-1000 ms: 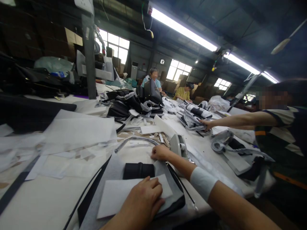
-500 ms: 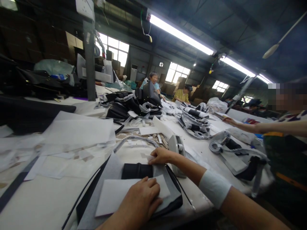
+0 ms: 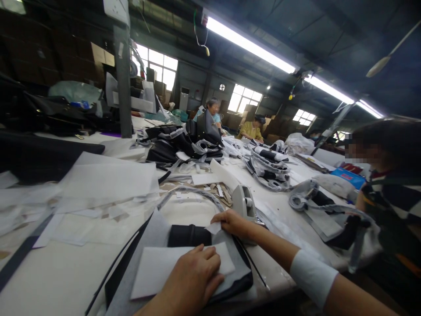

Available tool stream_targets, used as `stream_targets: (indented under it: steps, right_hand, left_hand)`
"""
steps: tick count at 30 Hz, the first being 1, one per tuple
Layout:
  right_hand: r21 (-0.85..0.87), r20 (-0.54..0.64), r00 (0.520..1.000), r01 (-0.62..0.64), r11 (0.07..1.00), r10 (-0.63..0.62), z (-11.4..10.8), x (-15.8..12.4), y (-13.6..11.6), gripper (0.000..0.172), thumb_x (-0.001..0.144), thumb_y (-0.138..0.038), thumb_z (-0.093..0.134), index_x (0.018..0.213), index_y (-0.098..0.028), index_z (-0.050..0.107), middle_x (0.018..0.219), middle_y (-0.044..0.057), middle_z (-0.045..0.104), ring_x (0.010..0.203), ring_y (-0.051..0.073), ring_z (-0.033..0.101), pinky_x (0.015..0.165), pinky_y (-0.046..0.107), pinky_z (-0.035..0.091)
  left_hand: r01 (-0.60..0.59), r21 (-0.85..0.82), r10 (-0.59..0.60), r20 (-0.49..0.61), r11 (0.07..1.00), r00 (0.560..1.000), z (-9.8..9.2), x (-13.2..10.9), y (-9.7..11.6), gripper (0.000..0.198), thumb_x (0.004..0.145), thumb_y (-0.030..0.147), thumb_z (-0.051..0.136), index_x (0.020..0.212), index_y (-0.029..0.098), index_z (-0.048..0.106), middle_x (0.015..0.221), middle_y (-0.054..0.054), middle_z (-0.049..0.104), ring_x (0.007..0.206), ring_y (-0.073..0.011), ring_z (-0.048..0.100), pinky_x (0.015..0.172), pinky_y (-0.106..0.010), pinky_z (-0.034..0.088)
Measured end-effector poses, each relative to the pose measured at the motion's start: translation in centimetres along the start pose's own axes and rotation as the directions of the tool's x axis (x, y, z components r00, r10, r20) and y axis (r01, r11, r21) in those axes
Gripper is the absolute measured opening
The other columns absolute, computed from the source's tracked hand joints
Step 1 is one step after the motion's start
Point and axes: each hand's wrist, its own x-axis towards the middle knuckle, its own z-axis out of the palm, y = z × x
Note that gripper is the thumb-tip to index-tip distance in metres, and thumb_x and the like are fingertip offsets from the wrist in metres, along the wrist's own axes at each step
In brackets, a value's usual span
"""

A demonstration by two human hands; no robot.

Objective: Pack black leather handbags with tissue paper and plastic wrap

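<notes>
My left hand (image 3: 194, 276) lies flat, fingers out, on a white sheet (image 3: 158, 267) that covers a grey and black bag panel (image 3: 230, 267) at the table's front edge. A black folded piece (image 3: 187, 235) lies just beyond the sheet. My right hand (image 3: 232, 223), with a white band on the wrist, pinches a small white scrap (image 3: 213, 228) over the panel's far corner. A grey tape dispenser (image 3: 245, 202) stands right behind that hand.
White sheets (image 3: 108, 180) and scraps cover the table's left side. Black bags (image 3: 184, 140) are piled further back by a post (image 3: 123, 79). Wrapped straps (image 3: 272, 169) lie at the right. A person in a striped shirt (image 3: 391, 197) sits at the right; others sit far back.
My right hand has drawn back toward me and lifted a white scrap. The person at the right has pulled their outstretched arm in. My left hand stays on the sheet.
</notes>
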Motion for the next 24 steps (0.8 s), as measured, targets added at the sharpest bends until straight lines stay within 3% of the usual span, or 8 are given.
stream_targets:
  steps: [5, 9, 11, 13, 16, 20, 24]
  right_hand:
    - [0.003, 0.038, 0.995, 0.091, 0.996, -0.091, -1.3, -1.7, -2.1, 0.039, 0.077, -0.001, 0.053, 0.102, -0.020, 0.076, 0.110, 0.003, 0.074, 0.106, 0.019, 0.067, 0.097, 0.028, 0.047]
    - [-0.091, -0.100, 0.993, 0.057, 0.994, -0.066, -0.9, -3.0, -4.0, 0.019, 0.088, -0.018, 0.060, 0.100, -0.021, 0.075, 0.104, 0.006, 0.074, 0.099, 0.021, 0.067, 0.092, 0.030, 0.049]
    - [-0.139, -0.147, 0.988, 0.017, 0.990, -0.037, -0.8, -3.1, -4.4, 0.018, 0.087, -0.021, 0.065, 0.102, -0.021, 0.073, 0.100, 0.006, 0.074, 0.095, 0.021, 0.067, 0.088, 0.030, 0.049]
    - [-0.156, -0.102, 0.995, 0.002, 0.988, -0.018, -1.2, -2.9, -4.4, 0.034, 0.081, -0.016, 0.070, 0.115, -0.019, 0.068, 0.104, 0.007, 0.072, 0.098, 0.021, 0.065, 0.091, 0.030, 0.048]
    - [-0.193, 0.065, 0.998, 0.023, 0.981, -0.011, -2.3, -2.2, -4.3, 0.054, 0.078, -0.004, 0.065, 0.130, -0.017, 0.058, 0.117, 0.008, 0.068, 0.103, 0.019, 0.064, 0.093, 0.028, 0.048]
    - [-0.249, 0.203, 0.979, 0.071, 0.966, -0.019, -3.7, -0.5, -4.1, 0.051, 0.070, 0.008, 0.058, 0.112, -0.018, 0.070, 0.110, 0.005, 0.071, 0.097, 0.018, 0.065, 0.086, 0.025, 0.048]
    - [-0.323, 0.222, 0.975, 0.079, 0.943, -0.005, -4.1, 1.2, -4.1, 0.020, 0.075, -0.002, 0.067, 0.084, -0.018, 0.075, 0.093, 0.004, 0.073, 0.092, 0.019, 0.066, 0.086, 0.026, 0.045]
  left_hand:
    - [-0.008, 0.003, 0.008, -0.014, 1.000, 1.000, 0.1, -0.1, 0.2, 0.010, 0.092, 0.027, 0.057, 0.101, 0.024, 0.060, 0.114, -0.002, 0.068, 0.103, -0.0212, 0.064, 0.107, -0.041, 0.043]
    - [-0.013, 0.017, 0.013, -0.018, 1.000, 1.000, 0.2, 0.1, 0.3, 0.007, 0.092, 0.025, 0.056, 0.098, 0.024, 0.060, 0.110, 0.000, 0.068, 0.099, -0.0210, 0.064, 0.105, -0.042, 0.044]
    - [0.001, 0.026, 0.000, -0.014, 1.000, 1.000, 0.1, 0.1, 0.3, 0.007, 0.092, 0.025, 0.056, 0.098, 0.024, 0.060, 0.111, 0.000, 0.068, 0.100, -0.0214, 0.064, 0.104, -0.042, 0.045]
    - [0.016, 0.037, -0.016, 0.000, 0.999, 1.000, 0.0, 0.2, 0.4, 0.009, 0.092, 0.025, 0.056, 0.099, 0.024, 0.061, 0.115, -0.002, 0.068, 0.102, -0.0222, 0.064, 0.104, -0.042, 0.045]
    - [0.025, 0.049, -0.026, 0.017, 0.998, 1.000, -0.2, 0.1, 0.5, 0.012, 0.093, 0.027, 0.056, 0.103, 0.023, 0.062, 0.117, -0.003, 0.068, 0.106, -0.0236, 0.064, 0.105, -0.043, 0.045]
    - [0.023, 0.060, -0.024, 0.013, 0.998, 1.000, -0.3, 0.0, 0.6, 0.015, 0.093, 0.027, 0.055, 0.105, 0.024, 0.062, 0.118, -0.004, 0.068, 0.107, -0.0244, 0.064, 0.103, -0.044, 0.046]
    - [0.022, 0.058, -0.022, 0.007, 0.998, 1.000, -0.2, 0.0, 0.5, 0.017, 0.093, 0.027, 0.055, 0.108, 0.024, 0.062, 0.120, -0.005, 0.067, 0.108, -0.0245, 0.064, 0.104, -0.044, 0.046]
